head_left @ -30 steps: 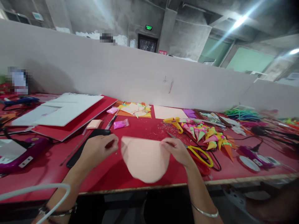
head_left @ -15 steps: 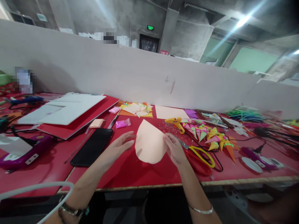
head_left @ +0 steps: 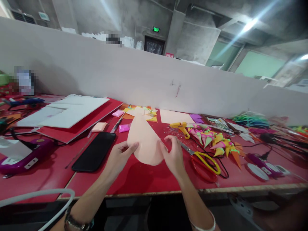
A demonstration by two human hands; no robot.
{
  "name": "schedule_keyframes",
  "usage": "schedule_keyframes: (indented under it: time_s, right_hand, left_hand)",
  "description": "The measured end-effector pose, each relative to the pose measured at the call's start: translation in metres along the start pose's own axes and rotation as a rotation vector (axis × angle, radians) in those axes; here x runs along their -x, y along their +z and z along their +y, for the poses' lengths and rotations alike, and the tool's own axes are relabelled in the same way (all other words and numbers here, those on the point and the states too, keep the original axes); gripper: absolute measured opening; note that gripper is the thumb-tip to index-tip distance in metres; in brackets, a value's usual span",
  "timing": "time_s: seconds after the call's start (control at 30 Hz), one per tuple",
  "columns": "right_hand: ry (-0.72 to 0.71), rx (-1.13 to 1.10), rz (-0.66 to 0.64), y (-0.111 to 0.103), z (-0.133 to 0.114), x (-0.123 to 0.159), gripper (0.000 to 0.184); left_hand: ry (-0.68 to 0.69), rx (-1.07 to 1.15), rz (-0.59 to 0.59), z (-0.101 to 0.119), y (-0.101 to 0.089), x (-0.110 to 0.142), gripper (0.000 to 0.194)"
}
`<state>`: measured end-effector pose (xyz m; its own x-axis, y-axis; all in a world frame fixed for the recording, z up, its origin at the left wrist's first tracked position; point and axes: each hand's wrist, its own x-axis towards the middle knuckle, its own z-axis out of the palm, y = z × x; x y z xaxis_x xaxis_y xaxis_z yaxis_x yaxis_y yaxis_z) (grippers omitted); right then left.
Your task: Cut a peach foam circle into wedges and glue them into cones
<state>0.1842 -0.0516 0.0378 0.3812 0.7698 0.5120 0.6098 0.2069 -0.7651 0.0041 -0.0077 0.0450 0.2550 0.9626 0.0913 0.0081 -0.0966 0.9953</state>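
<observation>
A peach-coloured paper cutout, rounded at the bottom and tapering to a point at the top, is held just above the red table. My left hand grips its left edge, thumb on the front and fingers behind. At the right edge, my right hand touches the paper with its thumb, while its bent index finger stands apart from it. Beside my right hand lie scissors with yellow and red handles. A black phone rests left of my left hand.
A yellow glue gun and several small decorated paper cones lie to the right. Paper scraps and a peach sheet are at the back. White boards and a purple power strip occupy the left.
My left hand has moved in and taken hold of the paper's left edge. The paper has shifted left and turned, its point higher. My right hand's index finger has lifted off it.
</observation>
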Motion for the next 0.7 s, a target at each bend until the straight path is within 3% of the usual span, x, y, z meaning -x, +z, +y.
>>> schedule_keyframes:
  time_s: [0.07, 0.2, 0.27, 0.37, 0.43, 0.5, 0.63, 0.7]
  right_hand:
    - [-0.056, -0.032, -0.145, 0.001, -0.019, 0.008, 0.016]
    - [-0.086, -0.115, -0.412, 0.005, -0.050, 0.026, 0.054]
    - [-0.032, -0.167, -0.498, 0.008, -0.057, 0.032, 0.063]
    - [0.010, -0.266, -0.580, 0.010, -0.060, 0.033, 0.055]
    - [0.007, -0.305, -0.590, 0.009, -0.057, 0.029, 0.036]
    - [0.039, -0.320, -0.557, 0.005, -0.049, 0.022, 0.015]
    - [0.170, -0.343, -0.382, -0.006, -0.023, 0.006, 0.019]
    - [0.214, -0.373, -0.315, -0.011, -0.012, 0.001, 0.019]
  left_hand:
    - [0.048, -0.073, 0.018, 0.000, 0.001, 0.003, 0.030]
    - [0.316, -0.192, -0.016, -0.001, 0.002, 0.011, 0.043]
    - [0.474, -0.208, -0.158, -0.001, 0.001, 0.013, 0.043]
    - [0.598, -0.252, -0.390, 0.001, -0.002, 0.013, 0.043]
    - [0.596, -0.307, -0.430, 0.003, -0.005, 0.012, 0.044]
    - [0.538, -0.356, -0.394, 0.005, -0.009, 0.010, 0.045]
    - [0.383, -0.357, -0.331, 0.007, -0.023, 0.004, 0.041]
    - [0.317, -0.373, -0.233, 0.006, -0.032, -0.001, 0.037]
